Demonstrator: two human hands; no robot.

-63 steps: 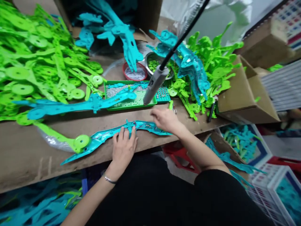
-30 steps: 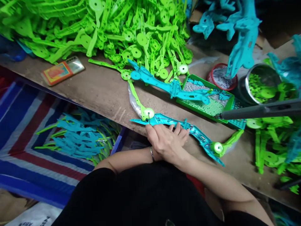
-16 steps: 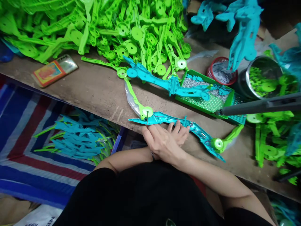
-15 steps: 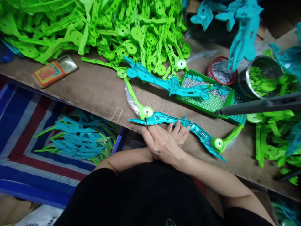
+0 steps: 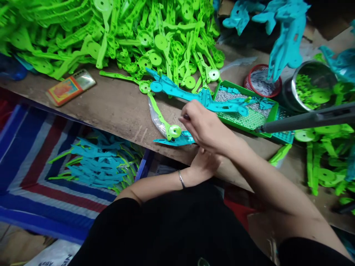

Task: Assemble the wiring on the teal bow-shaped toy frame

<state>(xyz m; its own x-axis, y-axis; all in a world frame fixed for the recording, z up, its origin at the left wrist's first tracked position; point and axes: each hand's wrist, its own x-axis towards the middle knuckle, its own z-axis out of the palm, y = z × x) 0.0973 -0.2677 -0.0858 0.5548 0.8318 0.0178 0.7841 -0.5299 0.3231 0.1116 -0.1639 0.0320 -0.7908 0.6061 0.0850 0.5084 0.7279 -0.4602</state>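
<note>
A blue plastic toy bow half (image 5: 177,140) with a green wheeled arm (image 5: 174,131) at its left end lies along the bench's front edge. My right hand (image 5: 206,127) is closed in a fist above it and covers its middle. A dark end of a thin rod-like tool (image 5: 186,116) shows at the curled fingers. My left hand (image 5: 205,164) rests beneath the right forearm, close to the bow half; its fingers are mostly hidden. A second green arm (image 5: 280,155) shows to the right. Behind lies another blue bow half (image 5: 183,94).
Green plastic parts (image 5: 124,33) are heaped at the back. A green tray (image 5: 244,120) of small metal pieces, a red basket (image 5: 262,79) and a metal bowl (image 5: 295,87) stand right. A grey bar (image 5: 305,120) juts in. A phone (image 5: 70,88) lies left; a blue-sided bin (image 5: 140,166) sits below.
My right hand has lifted from the green wheel and moved up and right, taking the thin rod out of its hole. My left hand is now largely covered.
</note>
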